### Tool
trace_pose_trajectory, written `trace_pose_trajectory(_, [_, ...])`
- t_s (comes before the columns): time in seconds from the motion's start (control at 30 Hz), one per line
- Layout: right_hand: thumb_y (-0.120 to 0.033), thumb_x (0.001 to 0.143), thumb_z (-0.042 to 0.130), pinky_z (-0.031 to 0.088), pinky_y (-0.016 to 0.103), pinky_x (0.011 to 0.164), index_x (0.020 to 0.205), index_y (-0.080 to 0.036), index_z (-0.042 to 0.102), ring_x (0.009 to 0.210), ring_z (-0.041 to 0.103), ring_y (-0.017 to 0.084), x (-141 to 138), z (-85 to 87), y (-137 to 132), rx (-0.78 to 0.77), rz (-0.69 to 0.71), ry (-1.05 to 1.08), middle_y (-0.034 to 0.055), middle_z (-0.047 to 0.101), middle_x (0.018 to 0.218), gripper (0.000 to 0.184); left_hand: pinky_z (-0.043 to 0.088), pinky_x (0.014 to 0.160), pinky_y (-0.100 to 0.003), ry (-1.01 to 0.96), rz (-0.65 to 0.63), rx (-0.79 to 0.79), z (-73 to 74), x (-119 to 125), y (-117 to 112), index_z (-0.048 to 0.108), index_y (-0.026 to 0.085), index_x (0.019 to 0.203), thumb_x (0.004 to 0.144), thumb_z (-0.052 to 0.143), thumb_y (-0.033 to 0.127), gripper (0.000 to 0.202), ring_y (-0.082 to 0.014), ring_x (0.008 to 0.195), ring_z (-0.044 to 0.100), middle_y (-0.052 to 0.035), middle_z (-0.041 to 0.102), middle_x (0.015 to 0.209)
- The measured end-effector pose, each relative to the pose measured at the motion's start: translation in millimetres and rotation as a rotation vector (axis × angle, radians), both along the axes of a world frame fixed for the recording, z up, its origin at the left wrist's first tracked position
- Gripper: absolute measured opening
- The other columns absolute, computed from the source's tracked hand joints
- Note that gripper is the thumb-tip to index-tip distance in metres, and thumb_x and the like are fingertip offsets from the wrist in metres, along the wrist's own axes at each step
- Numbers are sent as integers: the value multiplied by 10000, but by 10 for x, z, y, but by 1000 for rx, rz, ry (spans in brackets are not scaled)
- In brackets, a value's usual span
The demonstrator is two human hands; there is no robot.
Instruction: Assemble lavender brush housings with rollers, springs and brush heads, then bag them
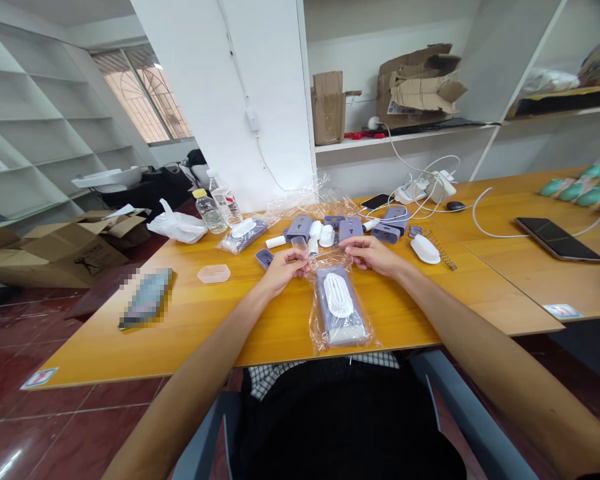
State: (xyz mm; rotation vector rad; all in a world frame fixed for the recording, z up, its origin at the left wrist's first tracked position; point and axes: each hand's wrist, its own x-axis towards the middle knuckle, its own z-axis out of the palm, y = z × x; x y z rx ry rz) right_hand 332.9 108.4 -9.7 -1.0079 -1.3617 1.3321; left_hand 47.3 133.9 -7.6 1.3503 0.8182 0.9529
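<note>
A clear plastic bag (341, 313) lies on the wooden table (205, 333) in front of me, holding a grey-purple device with a white ribbed part on top. My left hand (284, 268) pinches the bag's far open edge at the left. My right hand (374, 255) pinches the same edge at the right. Both hands are closed on the plastic. Just beyond them lie several loose grey-purple housings (350, 229) and white parts (326, 235).
A white oval cover (425, 249) and a spring (443, 250) lie at right. A bagged unit (244, 234), two water bottles (210, 211), a small clear tray (213, 273) and a phone (147, 298) sit at left. Cables and a tablet (557, 239) are at far right. Cardboard boxes (55, 247) stand on the floor.
</note>
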Motion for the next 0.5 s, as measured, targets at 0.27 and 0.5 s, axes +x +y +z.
trace_pose_trajectory(0.27, [-389, 706, 937, 353, 211, 390, 1201, -170, 738, 451, 484, 88, -12, 12, 16, 47, 88, -233, -28, 703, 652, 577, 585, 666, -279, 26, -17, 42, -10, -4, -6, 688, 160, 1014, 701, 976, 285, 443, -146, 722, 695, -21, 720, 869])
trace_pose_trajectory(0.5, [-379, 694, 922, 334, 213, 381, 1161, -182, 720, 411, 477, 95, 14, -11, 40, 71, 88, -168, -79, 626, 546, 545, 538, 599, -263, 78, -7, 111, -21, 14, 5, 701, 162, 1013, 703, 950, 246, 407, -115, 605, 648, -14, 703, 855])
